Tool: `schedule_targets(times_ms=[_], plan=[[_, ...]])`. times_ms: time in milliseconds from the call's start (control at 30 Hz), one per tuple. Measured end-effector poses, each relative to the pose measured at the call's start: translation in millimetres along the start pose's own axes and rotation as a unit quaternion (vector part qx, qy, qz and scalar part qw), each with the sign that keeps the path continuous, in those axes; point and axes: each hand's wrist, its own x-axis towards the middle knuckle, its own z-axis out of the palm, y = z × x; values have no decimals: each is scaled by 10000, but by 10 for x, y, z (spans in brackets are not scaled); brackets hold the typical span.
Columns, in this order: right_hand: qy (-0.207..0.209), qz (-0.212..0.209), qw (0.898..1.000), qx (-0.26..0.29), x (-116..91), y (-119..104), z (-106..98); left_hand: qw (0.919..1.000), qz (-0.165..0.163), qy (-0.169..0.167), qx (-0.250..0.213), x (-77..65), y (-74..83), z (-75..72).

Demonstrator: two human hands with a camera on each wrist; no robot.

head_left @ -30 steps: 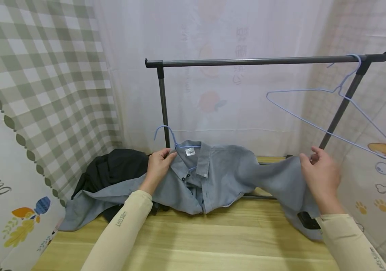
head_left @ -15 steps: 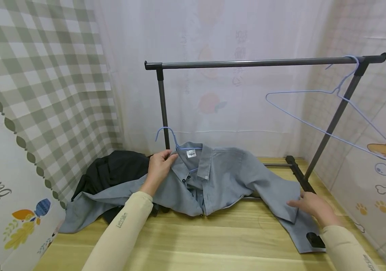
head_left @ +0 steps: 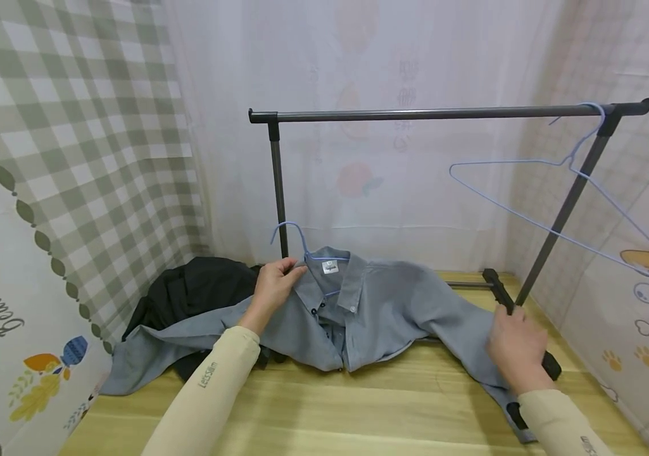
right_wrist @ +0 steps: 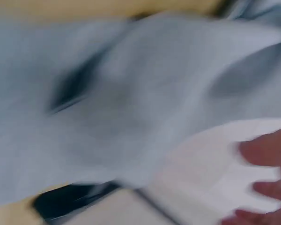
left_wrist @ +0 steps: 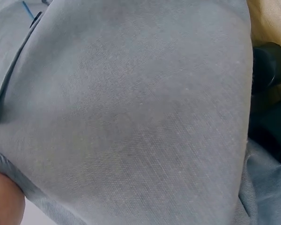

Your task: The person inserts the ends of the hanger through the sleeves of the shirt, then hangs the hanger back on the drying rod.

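A grey button-up shirt (head_left: 392,304) lies spread on the wooden table, its collar towards the back. A blue wire hanger sits inside it, with its hook (head_left: 302,239) standing out above the collar. My left hand (head_left: 273,288) pinches the shirt beside the collar, near the base of that hook. My right hand (head_left: 518,345) is over the sleeve on the right side. In the blurred right wrist view, its fingers (right_wrist: 267,150) look spread and apart from the grey cloth. The left wrist view is mostly filled by the shirt's fabric (left_wrist: 140,112).
A black garment (head_left: 199,288) lies heaped at the left, partly under the grey sleeve. Behind the shirt stands a dark metal rack (head_left: 415,114). Another blue hanger (head_left: 506,162) hangs at its right end. Wood-grain tabletop (head_left: 392,411) shows in front, with printed curtains around.
My right hand has lowered the right sleeve, let it go, then moved slightly left over it. My left hand keeps its pinch by the collar. The view has tilted up a little.
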Motion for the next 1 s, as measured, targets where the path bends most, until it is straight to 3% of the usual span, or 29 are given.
schedule_targets(times_ms=[67,133,233,333,467,567,733,867,1000], plan=[[783,-429,9958,201,71,-244,-36,10000,32,-90,-4,-4,0,11],[1317,-978,9852,502,139,-474,-89,9997,45,-246,-20,-12,5,22],[1792,-1678,9647,953,218,-751,-148,9987,-39,-507,-52,-33,16,49],[1645,-2012,9572,1275,292,-930,-194,9975,-47,-700,-77,-43,39,79],[1063,-2262,9578,1421,375,-1061,-230,9962,70,-859,-148,-33,71,114],[963,-2583,9487,1548,426,-1127,-230,9945,89,-1016,-237,-21,93,135],[1138,-2847,9314,1964,481,-1195,-220,9940,-14,-1023,-398,7,132,168],[1211,-2807,9264,2200,495,-1232,-222,9952,-70,-892,-406,19,173,188],[1627,-2583,9238,2312,510,-1263,-229,9962,102,-847,-183,28,217,207]])
